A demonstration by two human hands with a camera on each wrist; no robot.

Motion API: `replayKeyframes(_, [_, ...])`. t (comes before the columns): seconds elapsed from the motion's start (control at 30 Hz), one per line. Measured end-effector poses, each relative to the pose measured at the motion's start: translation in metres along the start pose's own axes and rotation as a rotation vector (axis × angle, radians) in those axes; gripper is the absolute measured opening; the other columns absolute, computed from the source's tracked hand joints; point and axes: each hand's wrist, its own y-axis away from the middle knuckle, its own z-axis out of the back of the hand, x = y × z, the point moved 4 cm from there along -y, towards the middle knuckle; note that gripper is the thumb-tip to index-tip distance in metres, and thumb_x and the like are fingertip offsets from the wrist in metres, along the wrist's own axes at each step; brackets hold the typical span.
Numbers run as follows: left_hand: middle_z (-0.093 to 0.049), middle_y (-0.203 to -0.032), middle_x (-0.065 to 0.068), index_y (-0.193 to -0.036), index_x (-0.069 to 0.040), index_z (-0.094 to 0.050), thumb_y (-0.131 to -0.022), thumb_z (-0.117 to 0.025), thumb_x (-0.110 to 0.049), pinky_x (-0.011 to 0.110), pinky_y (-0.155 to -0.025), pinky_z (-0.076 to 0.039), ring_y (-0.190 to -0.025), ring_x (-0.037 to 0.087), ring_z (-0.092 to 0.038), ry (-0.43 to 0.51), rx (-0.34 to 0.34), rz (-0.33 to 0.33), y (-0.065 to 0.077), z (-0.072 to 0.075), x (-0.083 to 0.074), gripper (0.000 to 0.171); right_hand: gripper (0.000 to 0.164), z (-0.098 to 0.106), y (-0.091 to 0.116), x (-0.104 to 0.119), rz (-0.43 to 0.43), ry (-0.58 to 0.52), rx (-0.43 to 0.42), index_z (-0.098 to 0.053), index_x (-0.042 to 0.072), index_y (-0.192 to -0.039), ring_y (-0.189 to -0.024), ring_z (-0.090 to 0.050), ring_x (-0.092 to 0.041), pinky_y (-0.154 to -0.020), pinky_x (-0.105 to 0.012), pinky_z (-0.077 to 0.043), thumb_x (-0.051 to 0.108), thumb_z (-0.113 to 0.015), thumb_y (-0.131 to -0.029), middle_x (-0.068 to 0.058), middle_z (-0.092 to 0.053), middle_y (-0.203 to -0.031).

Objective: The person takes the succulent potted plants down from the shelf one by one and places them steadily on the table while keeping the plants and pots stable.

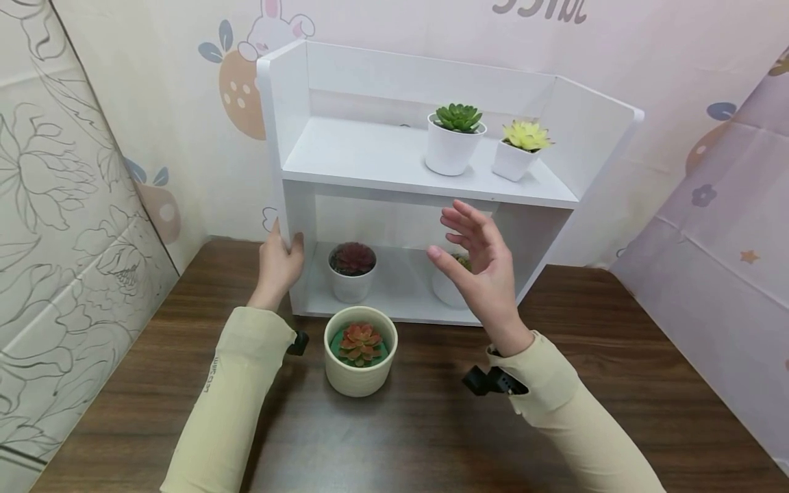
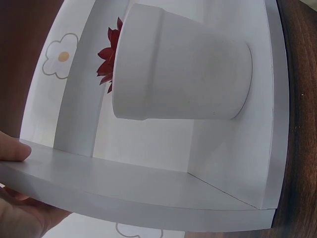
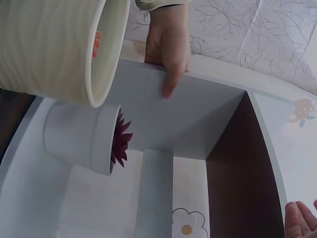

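Note:
My left hand (image 1: 279,266) grips the left side panel of a white two-tier shelf (image 1: 357,147), with the thumb on the inner face and the other fingers round the outside. In the left wrist view the thumb (image 2: 15,149) lies over the panel's edge. My right hand (image 1: 483,274) is in the air before the shelf's right half, fingers spread and nothing held. Behind it, a white pot (image 1: 445,291) on the lower tier is partly hidden. A white pot with a dark red succulent (image 1: 353,259) stands near the left hand.
On the wooden table (image 1: 394,438), a cream pot (image 1: 357,378) with an orange-red succulent stands before the shelf, between the forearms. The upper tier bears a white pot (image 1: 453,150) with a green succulent and a smaller pot (image 1: 514,161) with a yellow-green one. Patterned cloth hangs behind.

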Motion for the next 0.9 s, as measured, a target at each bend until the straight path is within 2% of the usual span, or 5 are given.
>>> replayKeyframes(0.27, [-0.049, -0.136, 0.03, -0.137, 0.002, -0.04, -0.099, -0.043, -0.012, 0.06, -0.101, -0.041, -0.128, 0.045, -0.046, -0.004, 0.004, 0.008, 0.001, 0.0, 0.0, 0.04, 0.059, 0.005, -0.005, 0.004, 0.006, -0.013, -0.035, -0.046, 0.001, -0.136, -0.124, -0.051, -0.024, -0.101, -0.03, -0.044, -0.008, -0.066, -0.081, -0.005, -0.057, -0.13])
replayKeyframes(0.37, [-0.049, -0.136, 0.029, -0.137, 0.002, -0.04, -0.099, -0.043, -0.012, 0.06, -0.101, -0.041, -0.128, 0.045, -0.047, 0.001, 0.007, 0.011, 0.001, 0.0, 0.001, 0.041, 0.06, 0.007, -0.007, 0.006, 0.015, -0.021, -0.042, -0.046, 0.001, -0.136, -0.124, -0.05, -0.025, -0.1, -0.03, -0.044, -0.009, -0.067, -0.081, -0.008, -0.057, -0.13])
replayKeyframes(0.53, [-0.049, -0.136, 0.03, -0.137, 0.002, -0.04, -0.099, -0.043, -0.012, 0.061, -0.1, -0.042, -0.127, 0.045, -0.047, 0.003, 0.006, 0.003, 0.001, 0.001, 0.001, 0.041, 0.06, 0.01, -0.013, 0.01, 0.029, -0.025, -0.054, -0.047, 0.002, -0.136, -0.124, -0.05, -0.025, -0.1, -0.031, -0.043, -0.007, -0.068, -0.08, -0.021, -0.053, -0.133])
replayKeyframes(0.67, [-0.049, -0.136, 0.03, -0.136, 0.002, -0.04, -0.099, -0.043, -0.012, 0.061, -0.1, -0.042, -0.127, 0.045, -0.047, 0.005, 0.003, -0.005, 0.001, 0.001, 0.001, 0.04, 0.06, 0.012, -0.018, 0.012, 0.018, -0.008, -0.063, -0.048, 0.005, -0.136, -0.125, -0.05, -0.024, -0.1, -0.03, -0.043, -0.004, -0.069, -0.08, -0.02, -0.052, -0.134])
replayKeyframes(0.9, [-0.05, -0.135, 0.03, -0.136, 0.002, -0.04, -0.099, -0.043, -0.011, 0.061, -0.101, -0.041, -0.127, 0.045, -0.047, 0.001, 0.006, -0.006, 0.0, 0.001, 0.0, 0.039, 0.062, 0.015, -0.027, 0.014, 0.008, 0.042, -0.064, -0.047, 0.003, -0.137, -0.123, -0.051, -0.024, -0.1, -0.029, -0.044, -0.002, -0.072, -0.08, -0.02, -0.051, -0.135])
